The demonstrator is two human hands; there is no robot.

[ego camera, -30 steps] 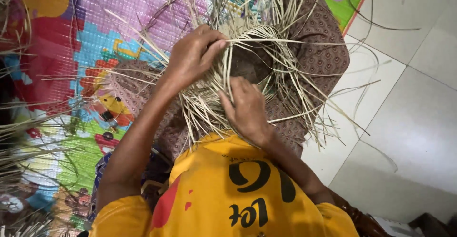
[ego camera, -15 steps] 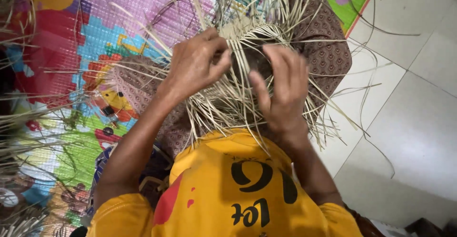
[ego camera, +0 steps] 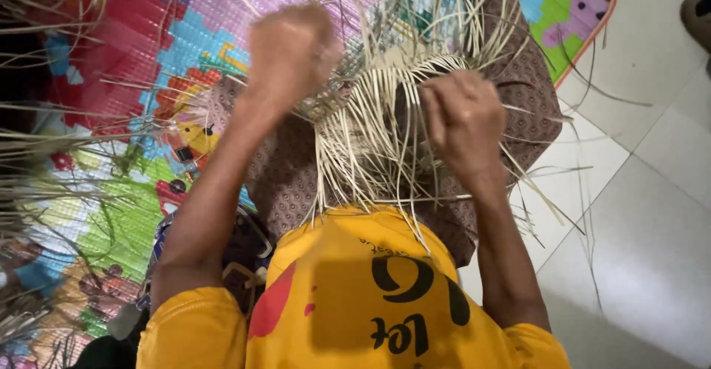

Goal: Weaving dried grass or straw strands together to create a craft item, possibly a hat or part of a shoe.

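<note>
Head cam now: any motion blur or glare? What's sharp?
Head view: left hand is smeared by motion blur; right hand softer but readable. Pale woven straw piece and yellow shirt fairly sharp. Lighting even; mild sheen on the white tiled floor, no harsh glare.

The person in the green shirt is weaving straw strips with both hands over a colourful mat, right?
Not quite: the shirt is yellow, not green, as the head view shows. The rest holds: the left hand and right hand both work the pale straw strips of a half-woven piece, over a colourful play mat.
</note>
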